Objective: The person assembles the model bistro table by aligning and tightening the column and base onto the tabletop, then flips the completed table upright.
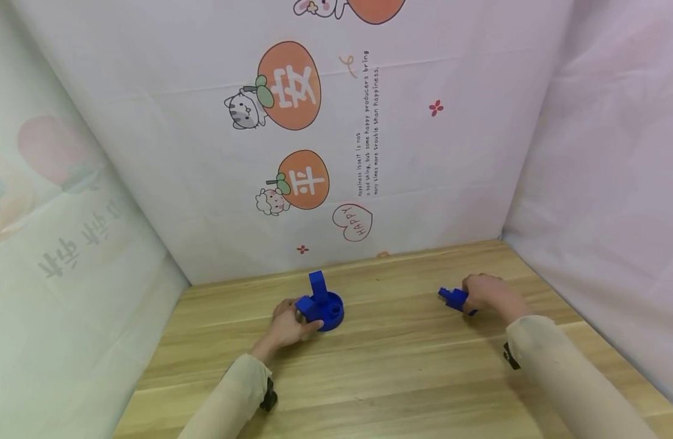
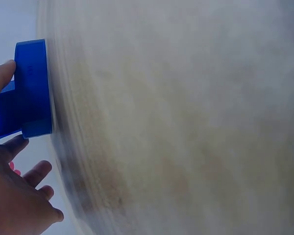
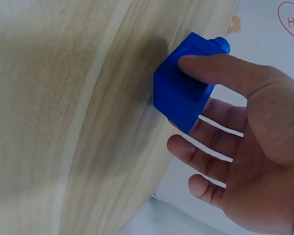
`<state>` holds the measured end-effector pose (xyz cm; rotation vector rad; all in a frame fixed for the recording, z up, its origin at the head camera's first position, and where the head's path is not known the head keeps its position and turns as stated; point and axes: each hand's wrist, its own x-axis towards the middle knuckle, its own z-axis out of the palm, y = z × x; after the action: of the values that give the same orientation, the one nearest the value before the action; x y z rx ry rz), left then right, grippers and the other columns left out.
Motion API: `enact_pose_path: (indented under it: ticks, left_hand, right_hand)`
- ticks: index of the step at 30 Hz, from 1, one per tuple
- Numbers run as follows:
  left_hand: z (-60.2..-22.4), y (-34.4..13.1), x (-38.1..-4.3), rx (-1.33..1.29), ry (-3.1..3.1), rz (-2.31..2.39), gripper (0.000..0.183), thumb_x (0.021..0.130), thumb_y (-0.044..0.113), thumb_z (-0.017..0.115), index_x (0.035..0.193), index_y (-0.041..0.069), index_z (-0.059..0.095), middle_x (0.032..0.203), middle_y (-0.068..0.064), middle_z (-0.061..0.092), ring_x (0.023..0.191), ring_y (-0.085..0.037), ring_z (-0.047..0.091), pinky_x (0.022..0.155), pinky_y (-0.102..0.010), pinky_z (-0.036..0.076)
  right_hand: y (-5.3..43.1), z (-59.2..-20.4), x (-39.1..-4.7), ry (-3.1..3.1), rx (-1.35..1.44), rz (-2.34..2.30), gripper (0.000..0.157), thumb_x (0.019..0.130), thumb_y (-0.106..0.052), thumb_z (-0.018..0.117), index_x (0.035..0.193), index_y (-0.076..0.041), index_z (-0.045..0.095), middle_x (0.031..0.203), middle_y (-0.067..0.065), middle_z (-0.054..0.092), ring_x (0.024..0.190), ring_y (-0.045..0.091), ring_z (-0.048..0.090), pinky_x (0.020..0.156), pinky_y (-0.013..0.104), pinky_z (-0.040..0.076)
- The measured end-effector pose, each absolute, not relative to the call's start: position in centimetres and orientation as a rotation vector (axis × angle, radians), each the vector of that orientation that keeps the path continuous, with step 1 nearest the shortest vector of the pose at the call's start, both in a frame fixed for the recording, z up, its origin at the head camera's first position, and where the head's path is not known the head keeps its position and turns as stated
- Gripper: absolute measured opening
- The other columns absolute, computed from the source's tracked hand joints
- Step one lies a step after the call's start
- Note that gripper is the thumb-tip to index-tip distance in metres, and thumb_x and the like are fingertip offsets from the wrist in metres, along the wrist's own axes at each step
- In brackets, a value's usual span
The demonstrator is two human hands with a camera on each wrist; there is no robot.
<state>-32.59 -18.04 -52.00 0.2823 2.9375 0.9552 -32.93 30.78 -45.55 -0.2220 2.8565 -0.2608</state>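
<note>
On the left side of the wooden table, a round blue plastic base (image 1: 332, 314) with two upright blocks and a small raised ring stands flat. My left hand (image 1: 288, 326) grips it from the left, thumb at the near side and fingers behind. In the left wrist view, the thumb and a finger pinch opposite edges of the base (image 2: 34, 90), the other fingers spread free. Farther right, my right hand (image 1: 487, 292) holds a blue angular plastic piece (image 1: 454, 299). The right wrist view shows the thumb pressed on the flat face of this piece (image 3: 179, 90), which has a round knob at one end.
The wooden table (image 1: 380, 366) ends against a white printed cloth (image 1: 424, 183) at the back, with more cloth hanging at both sides. Each wrist wears a black strap device (image 1: 269, 395) over a beige sleeve (image 1: 226, 402).
</note>
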Motion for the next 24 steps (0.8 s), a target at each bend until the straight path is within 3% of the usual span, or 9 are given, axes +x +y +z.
enact_pose_path:
  ticks: [7, 16, 24]
  left_hand:
    - [-51.9, -17.9, -32.5, 0.279, 2.938, 0.984, 0.086, 0.082, 0.061, 0.073, 0.149, 0.012, 0.047, 0.15, -0.016, 0.044, 0.142, -0.041, 0.033, 0.115, -0.063, 0.028]
    - [-51.6, -18.0, -32.5, 0.299, 2.941, 0.971, 0.087, 0.082, 0.062, 0.072, 0.149, 0.012, 0.047, 0.149, -0.016, 0.045, 0.142, -0.04, 0.034, 0.116, -0.062, 0.026]
    - [-52.1, -18.0, -32.5, 0.273, 2.891, 1.02, 0.089, 0.083, 0.06, 0.073, 0.15, 0.009, 0.044, 0.154, -0.017, 0.038, 0.147, -0.041, 0.024, 0.118, -0.062, 0.021]
  right_hand:
    - [30.5, -46.0, -33.5, 2.921, -0.283, -0.354, 0.032, 0.083, -0.028, 0.075, 0.101, -0.004, 0.067, 0.091, 0.007, 0.069, 0.082, 0.023, 0.062, 0.074, 0.043, 0.052]
    - [29.7, -45.9, -34.6, 3.04, -0.324, -0.508, 0.041, 0.085, -0.037, 0.075, 0.109, -0.005, 0.068, 0.097, 0.011, 0.072, 0.086, 0.025, 0.064, 0.077, 0.045, 0.053]
    - [29.2, -45.7, -34.5, 3.079, -0.298, -0.684, 0.047, 0.085, -0.042, 0.076, 0.112, -0.004, 0.068, 0.104, 0.014, 0.071, 0.093, 0.029, 0.066, 0.084, 0.049, 0.053]
